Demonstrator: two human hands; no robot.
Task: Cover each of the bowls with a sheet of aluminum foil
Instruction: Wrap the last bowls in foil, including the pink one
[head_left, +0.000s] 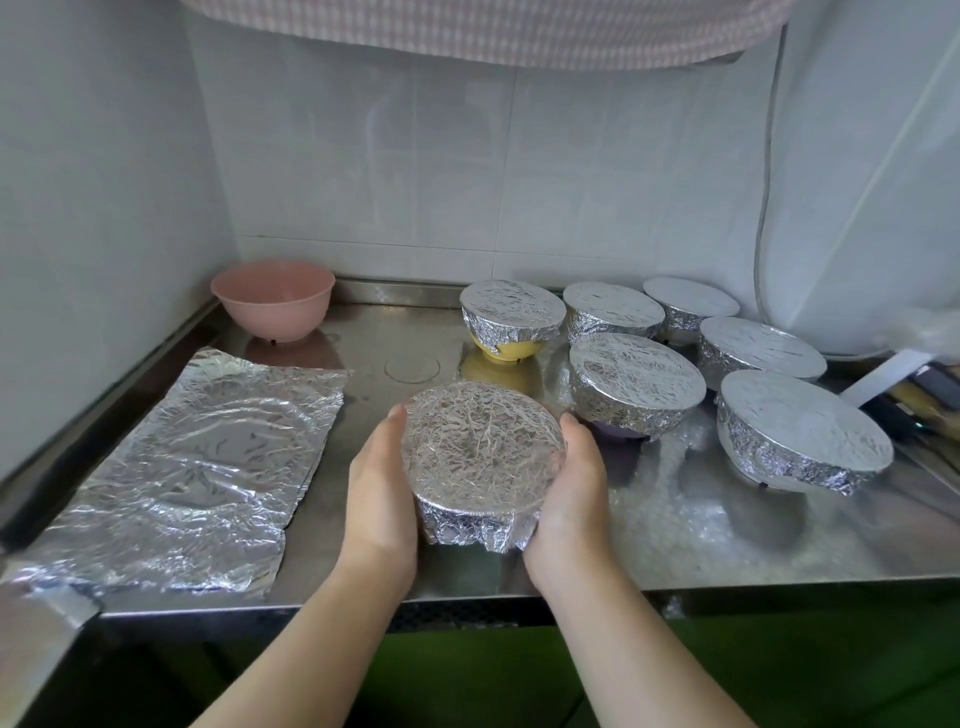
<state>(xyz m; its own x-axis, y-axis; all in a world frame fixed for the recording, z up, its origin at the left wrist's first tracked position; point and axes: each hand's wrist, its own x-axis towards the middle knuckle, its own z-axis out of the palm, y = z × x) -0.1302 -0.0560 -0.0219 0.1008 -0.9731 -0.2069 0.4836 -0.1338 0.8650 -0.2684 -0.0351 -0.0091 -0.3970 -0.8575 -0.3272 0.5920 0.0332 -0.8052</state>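
A white-tiled kitchen corner frames a stainless-steel desk (363, 561). A stack of crinkled aluminum foil sheets (192, 478) lies flat at its left side. Six foil-covered bowls (636, 382) cluster at the right rear, one showing a yellow base (511, 349). At the front centre, a foil-wrapped bowl (480, 457) is cupped between the left hand (382, 499) and right hand (571, 488), each grip pressed against its sides. An uncovered pink bowl (272, 301) stands in the back left corner.

Crinkled shiny foil sheet (176, 478); matt pink plastic bowl (272, 300); glossy steel counter (374, 338).
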